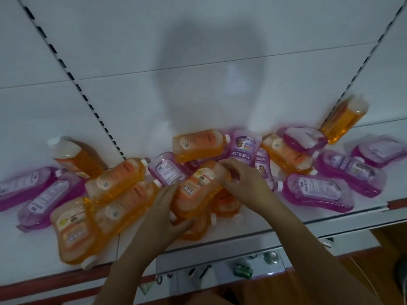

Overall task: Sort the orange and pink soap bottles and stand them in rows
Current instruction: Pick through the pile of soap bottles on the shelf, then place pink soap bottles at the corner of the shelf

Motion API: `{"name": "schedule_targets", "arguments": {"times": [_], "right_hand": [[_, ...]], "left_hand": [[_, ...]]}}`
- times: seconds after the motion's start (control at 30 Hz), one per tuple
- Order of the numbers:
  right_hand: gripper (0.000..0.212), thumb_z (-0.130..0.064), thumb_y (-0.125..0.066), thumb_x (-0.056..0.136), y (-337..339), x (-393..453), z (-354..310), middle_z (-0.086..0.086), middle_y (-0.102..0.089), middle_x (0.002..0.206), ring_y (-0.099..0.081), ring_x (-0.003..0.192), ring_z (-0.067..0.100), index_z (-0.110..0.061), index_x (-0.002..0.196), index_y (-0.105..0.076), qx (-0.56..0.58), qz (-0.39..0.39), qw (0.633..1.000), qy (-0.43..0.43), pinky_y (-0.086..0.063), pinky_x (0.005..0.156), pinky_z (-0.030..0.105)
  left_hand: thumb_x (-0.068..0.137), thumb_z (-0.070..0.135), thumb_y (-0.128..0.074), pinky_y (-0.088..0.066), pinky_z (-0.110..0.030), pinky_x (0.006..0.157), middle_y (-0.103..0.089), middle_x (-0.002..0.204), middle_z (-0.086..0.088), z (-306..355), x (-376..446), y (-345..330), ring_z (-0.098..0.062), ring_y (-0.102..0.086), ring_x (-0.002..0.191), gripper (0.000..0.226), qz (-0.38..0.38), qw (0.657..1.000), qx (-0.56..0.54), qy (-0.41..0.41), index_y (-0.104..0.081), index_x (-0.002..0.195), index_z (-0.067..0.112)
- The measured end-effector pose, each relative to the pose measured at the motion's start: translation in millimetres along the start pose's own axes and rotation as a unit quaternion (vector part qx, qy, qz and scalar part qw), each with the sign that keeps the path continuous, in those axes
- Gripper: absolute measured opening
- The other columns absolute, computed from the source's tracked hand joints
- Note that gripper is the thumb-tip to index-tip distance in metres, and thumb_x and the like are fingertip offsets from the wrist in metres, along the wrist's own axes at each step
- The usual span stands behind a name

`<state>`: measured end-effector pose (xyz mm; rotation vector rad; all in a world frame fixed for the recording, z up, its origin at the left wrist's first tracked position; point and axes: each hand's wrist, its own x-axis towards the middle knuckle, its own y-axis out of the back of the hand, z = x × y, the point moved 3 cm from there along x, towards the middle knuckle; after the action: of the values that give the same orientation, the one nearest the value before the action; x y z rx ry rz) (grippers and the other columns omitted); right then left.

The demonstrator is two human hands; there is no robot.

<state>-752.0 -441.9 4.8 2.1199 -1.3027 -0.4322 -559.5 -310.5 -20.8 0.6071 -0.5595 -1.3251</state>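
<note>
White shelf (220, 102): both hands (167, 208) clasp one orange bottle (198, 190); pink bottles (317, 192) lie scattered.

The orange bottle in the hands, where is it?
In the head view, the held orange bottle sits mid-shelf atop the pile, between the left hand and right hand.

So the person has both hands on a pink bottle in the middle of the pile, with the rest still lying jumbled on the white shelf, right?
Not quite: the bottle held by the left hand and right hand is orange, not pink, as the head view shows. The rest holds: it is in the middle of the pile, and the others lie jumbled on the white shelf.
</note>
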Motion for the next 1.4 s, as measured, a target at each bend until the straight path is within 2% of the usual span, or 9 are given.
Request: {"name": "schedule_targets", "arguments": {"times": [0.1, 0.23, 0.4, 0.57, 0.73, 0.87, 1.07, 1.23, 1.4], "right_hand": [[0.037, -0.04, -0.058, 0.092, -2, 3, 2, -0.013, -0.062, 0.12, -0.057, 0.106, 0.005, -0.028, 0.128, -0.055, -0.023, -0.007, 0.999, 0.021, -0.049, 0.088, 0.023], [0.04, -0.039, -0.056, 0.093, -3, 8, -7, -0.005, -0.055, 0.129, -0.05, 0.118, 0.013, -0.024, 0.13, -0.052, -0.089, 0.014, 0.994, 0.06, -0.043, 0.101, 0.032], [0.047, -0.042, -0.054, 0.095, -14, 26, -54, -0.003, -0.048, 0.139, -0.041, 0.128, 0.015, -0.022, 0.136, -0.049, -0.098, 0.024, 0.987, 0.125, -0.035, 0.105, 0.031], [0.049, -0.037, -0.058, 0.094, -58, 48, -126, -0.001, -0.049, 0.138, -0.045, 0.128, 0.018, -0.017, 0.138, -0.048, -0.056, -0.004, 0.971, 0.231, -0.037, 0.109, 0.034], [0.054, -0.043, -0.053, 0.094, -135, 59, -211, -0.003, -0.045, 0.144, -0.039, 0.133, 0.014, -0.025, 0.144, -0.04, -0.03, -0.062, 0.945, 0.319, -0.032, 0.108, 0.028], [0.052, -0.038, -0.055, 0.095, -208, 65, -262, 0.0, -0.043, 0.146, -0.035, 0.135, 0.015, -0.021, 0.142, -0.042, -0.041, -0.095, 0.933, 0.344, -0.025, 0.101, 0.018], [0.054, -0.035, -0.061, 0.092, -307, 85, -298, 0.002, -0.049, 0.139, -0.049, 0.124, 0.019, -0.017, 0.141, -0.045, -0.104, -0.148, 0.93, 0.32, -0.042, 0.104, 0.032], [0.053, -0.033, -0.057, 0.094, -347, 98, -294, 0.005, -0.042, 0.149, -0.04, 0.136, 0.022, -0.017, 0.143, -0.043, -0.189, -0.217, 0.921, 0.262, -0.031, 0.112, 0.033], [0.042, -0.016, -0.047, 0.095, -344, 107, -277, 0.006, -0.055, 0.135, -0.049, 0.122, 0.02, -0.015, 0.137, -0.051, -0.234, -0.235, 0.924, 0.19, -0.037, 0.103, 0.029]], "left_hand": [[0.077, 0.05, -0.074, -0.033, -0.004, 0.088, -0.027, 0.138, 0.026, 5, 2, -3, 0.01, -0.03, 0.123, 0.089, 0.011, 1.0, 0.015, -0.014, -0.02, 0.148, 0.043], [0.078, 0.055, -0.07, -0.031, -0.007, 0.096, -0.026, 0.142, 0.026, 4, 2, -1, 0.006, -0.03, 0.13, 0.088, 0.019, 0.999, 0.039, -0.023, -0.021, 0.149, 0.04], [0.087, 0.052, -0.062, -0.041, -0.011, 0.095, -0.04, 0.137, 0.025, -1, -8, 25, 0.017, -0.043, 0.118, 0.064, 0.111, 0.994, -0.016, 0.003, -0.035, 0.144, 0.038], [0.091, 0.044, -0.061, -0.048, -0.027, 0.099, -0.054, 0.13, 0.017, -30, -39, 61, 0.001, -0.05, 0.122, 0.051, 0.25, 0.967, -0.018, 0.049, -0.046, 0.139, 0.032], [0.091, 0.036, -0.065, -0.045, -0.017, 0.095, -0.05, 0.129, 0.024, -67, -79, 100, 0.003, -0.049, 0.12, 0.049, 0.339, 0.933, 0.001, 0.122, -0.045, 0.136, 0.039], [0.089, 0.037, -0.067, -0.046, -0.021, 0.097, -0.048, 0.126, 0.023, -119, -107, 141, 0.003, -0.049, 0.118, 0.048, 0.394, 0.901, -0.003, 0.183, -0.046, 0.132, 0.04], [0.079, 0.038, -0.077, -0.046, -0.026, 0.097, -0.041, 0.136, 0.01, -217, -120, 201, -0.006, -0.047, 0.119, 0.075, 0.344, 0.908, -0.025, 0.237, -0.038, 0.143, 0.03], [0.071, 0.038, -0.081, -0.042, -0.021, 0.094, -0.047, 0.136, -0.003, -260, -94, 214, -0.016, -0.05, 0.122, 0.089, 0.247, 0.953, 0.013, 0.176, -0.039, 0.145, 0.013], [0.06, 0.06, -0.066, -0.051, -0.039, 0.088, -0.058, 0.12, -0.004, -274, -64, 211, -0.022, -0.057, 0.107, 0.095, 0.191, 0.971, 0.064, 0.128, -0.044, 0.139, 0.011]]}}
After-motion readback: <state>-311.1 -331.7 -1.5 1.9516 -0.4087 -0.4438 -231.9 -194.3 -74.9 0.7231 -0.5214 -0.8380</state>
